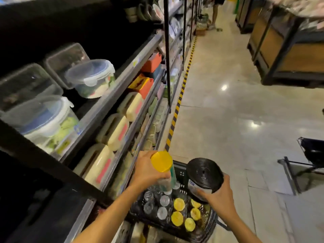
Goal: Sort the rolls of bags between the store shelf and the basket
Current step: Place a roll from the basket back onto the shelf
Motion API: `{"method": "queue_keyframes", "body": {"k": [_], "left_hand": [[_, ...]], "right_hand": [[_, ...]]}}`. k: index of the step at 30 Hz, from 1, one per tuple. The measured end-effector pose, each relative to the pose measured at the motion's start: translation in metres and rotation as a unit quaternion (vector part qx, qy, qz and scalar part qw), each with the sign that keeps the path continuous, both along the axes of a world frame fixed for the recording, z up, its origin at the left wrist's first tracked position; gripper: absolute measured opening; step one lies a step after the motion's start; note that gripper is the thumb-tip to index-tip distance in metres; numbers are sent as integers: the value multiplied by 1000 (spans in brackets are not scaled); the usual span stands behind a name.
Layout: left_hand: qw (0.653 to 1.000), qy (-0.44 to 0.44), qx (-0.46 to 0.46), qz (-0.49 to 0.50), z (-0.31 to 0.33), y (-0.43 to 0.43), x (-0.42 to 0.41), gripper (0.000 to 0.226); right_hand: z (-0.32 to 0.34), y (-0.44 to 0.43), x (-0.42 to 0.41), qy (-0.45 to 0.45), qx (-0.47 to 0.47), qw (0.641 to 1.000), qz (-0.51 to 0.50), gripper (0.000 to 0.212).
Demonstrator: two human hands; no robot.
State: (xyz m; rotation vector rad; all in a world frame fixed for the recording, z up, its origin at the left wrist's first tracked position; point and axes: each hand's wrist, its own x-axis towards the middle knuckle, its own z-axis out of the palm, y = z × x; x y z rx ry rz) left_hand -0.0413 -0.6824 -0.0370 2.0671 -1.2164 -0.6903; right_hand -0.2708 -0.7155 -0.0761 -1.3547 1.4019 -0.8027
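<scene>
I have both hands over the basket [206, 231], which stands on the floor beside the store shelf [122, 76]. L hand [146, 172] has its fingers wrapped around a yellow roll [161, 161], lifted clear above the basket and close to the lower shelf edge. R hand [220, 196] grips a black roll [204, 172] from below, above the basket's right side. More rolls stand on end inside: yellow ones [178, 204] to the right, clear ones [162, 213] to the left. I judge the step is mid-transfer, w/ one roll per hand. The next move needs a free slot on the shelf for each colour; I cannot see such a slot from here, so I would go slow and not knock the cream jugs [119, 130].
</scene>
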Motion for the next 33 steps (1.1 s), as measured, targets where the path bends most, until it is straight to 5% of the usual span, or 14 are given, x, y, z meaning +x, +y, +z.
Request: {"method": "queue_keyframes", "body": {"k": [13,23,29,33], "left_hand": [[981,17,113,-158,-215,-122,15,92],[953,15,157,-257,-417,-155,-13,90],[938,-47,163,-301,-488,-163,-21,90],[934,-47,155,-317,-511,-174,-33,89]], "right_hand": [[-180,-14,49,32,146,963,-224,96],[-342,9,47,47,259,929,-259,97],[-383,13,40,-57,278,923,-261,70],[-398,-1,38,-135,310,903,-264,28]]}}
